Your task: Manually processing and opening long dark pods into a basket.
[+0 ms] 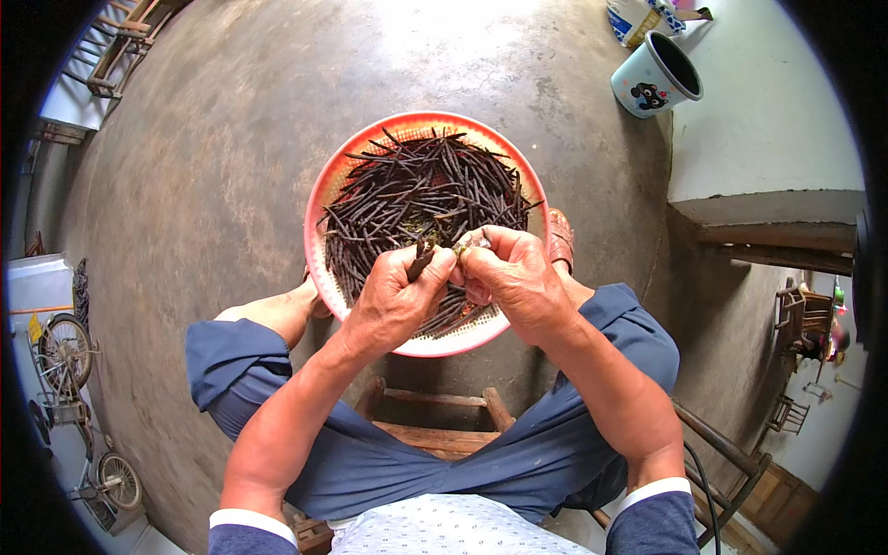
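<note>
A round red-rimmed plastic basket with a perforated wall holds many thin, dark dried bean pods, with small greenish bits among them near the middle. Over its near side my left hand is closed around a few dark pods, whose ends stick up between thumb and fingers. Close beside it, my right hand pinches a small pale, split piece of pod between thumb and fingers. The fingertips of both hands almost meet.
A light-blue plastic bin stands at the upper right by the wall, with a printed sack behind it. Wooden bars of a low stool show between my knees. A wooden chair is at the right; a bicycle stands far left.
</note>
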Demonstrator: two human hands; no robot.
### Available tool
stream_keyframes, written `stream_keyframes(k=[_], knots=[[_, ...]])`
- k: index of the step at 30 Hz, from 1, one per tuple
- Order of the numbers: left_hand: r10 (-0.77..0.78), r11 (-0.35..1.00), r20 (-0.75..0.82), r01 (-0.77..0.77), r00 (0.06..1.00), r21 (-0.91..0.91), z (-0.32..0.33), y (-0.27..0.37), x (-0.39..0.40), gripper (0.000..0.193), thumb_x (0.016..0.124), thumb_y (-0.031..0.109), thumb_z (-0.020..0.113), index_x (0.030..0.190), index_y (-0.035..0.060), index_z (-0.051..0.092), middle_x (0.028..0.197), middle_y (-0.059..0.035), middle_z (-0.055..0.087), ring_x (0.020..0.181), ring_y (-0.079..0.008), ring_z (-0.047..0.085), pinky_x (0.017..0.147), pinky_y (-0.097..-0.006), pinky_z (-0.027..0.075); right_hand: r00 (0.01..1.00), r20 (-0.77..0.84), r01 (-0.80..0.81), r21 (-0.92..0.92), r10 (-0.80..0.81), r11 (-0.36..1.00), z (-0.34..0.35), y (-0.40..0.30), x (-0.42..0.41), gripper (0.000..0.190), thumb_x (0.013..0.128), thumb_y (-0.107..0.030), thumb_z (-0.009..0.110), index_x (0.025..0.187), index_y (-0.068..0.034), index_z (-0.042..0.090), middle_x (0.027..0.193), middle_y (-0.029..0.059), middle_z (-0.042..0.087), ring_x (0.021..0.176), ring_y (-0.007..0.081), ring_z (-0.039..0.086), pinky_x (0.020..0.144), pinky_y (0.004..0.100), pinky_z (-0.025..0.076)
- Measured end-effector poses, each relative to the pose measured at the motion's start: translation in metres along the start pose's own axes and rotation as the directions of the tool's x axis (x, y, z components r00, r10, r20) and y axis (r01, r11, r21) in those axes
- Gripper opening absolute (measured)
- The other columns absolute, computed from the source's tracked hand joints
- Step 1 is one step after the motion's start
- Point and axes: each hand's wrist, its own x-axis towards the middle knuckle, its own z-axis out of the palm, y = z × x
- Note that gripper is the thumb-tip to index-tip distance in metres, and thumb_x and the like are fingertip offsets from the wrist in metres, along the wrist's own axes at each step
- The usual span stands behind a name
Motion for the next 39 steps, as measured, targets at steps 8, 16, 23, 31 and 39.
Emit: stream_keyframes(k=[8,16,23,31,39], knots=[[-0.072,0.918,0.194,0.142,0.978,-0.371,0.0,0.016,-0.007,0.034,0.105,0.029,0.048,0.094,0.0011,0.066,0.057,0.0017,0.048,0.044,-0.0059,0.038,0.041,-0.0221,0.03,0.976,0.202,-0.114,0.159,0.081,0.981,-0.007,-0.011,-0.003,0.009,0.095,-0.012,0.06,0.095,-0.004,0.059,0.08,0.0033,0.061,0.063,0.0049,0.049,0.056,0.0195,0.04],[-0.093,0.973,0.011,0.094,0.996,-0.21,0.0,0.016,-0.002,0.022,0.094,0.024,0.069,0.09,0.0027,0.067,0.057,0.0043,0.05,0.045,-0.003,0.041,0.04,-0.0197,0.03,0.993,0.082,-0.095,0.101,0.087,0.99,-0.013,-0.006,0.0,0.007,0.094,-0.011,0.06,0.092,-0.004,0.058,0.077,0.0021,0.059,0.061,0.0061,0.048,0.055,0.0213,0.039],[-0.082,0.973,-0.005,0.079,0.997,-0.216,-0.001,0.012,-0.001,0.017,0.094,0.018,0.067,0.086,0.0027,0.065,0.057,0.0035,0.051,0.045,-0.0032,0.041,0.04,-0.0197,0.03,0.997,0.043,-0.064,0.009,0.063,0.998,-0.011,-0.007,0.001,0.006,0.093,-0.009,0.061,0.09,-0.004,0.059,0.073,-0.0006,0.056,0.059,0.0062,0.048,0.054,0.022,0.038],[-0.163,0.873,0.159,0.217,0.974,-0.436,-0.008,0.018,-0.005,0.024,0.099,0.02,0.056,0.09,-0.0003,0.065,0.062,-0.001,0.054,0.043,-0.0045,0.039,0.037,-0.0192,0.028,0.998,0.053,-0.033,-0.049,0.036,0.998,-0.005,-0.012,-0.002,0.005,0.094,-0.01,0.059,0.092,-0.005,0.059,0.072,-0.002,0.054,0.059,0.0056,0.047,0.055,0.0218,0.038],[-0.12,0.927,0.193,0.179,0.974,-0.33,-0.007,0.021,-0.007,0.023,0.102,0.021,0.054,0.099,0.0003,0.065,0.067,-0.0015,0.058,0.044,-0.0033,0.039,0.043,-0.0187,0.032,0.997,0.05,-0.05,-0.021,0.051,0.999,-0.012,-0.004,0.003,0.006,0.094,-0.01,0.057,0.089,-0.006,0.057,0.072,-0.0013,0.053,0.06,0.0064,0.047,0.054,0.0223,0.038]])
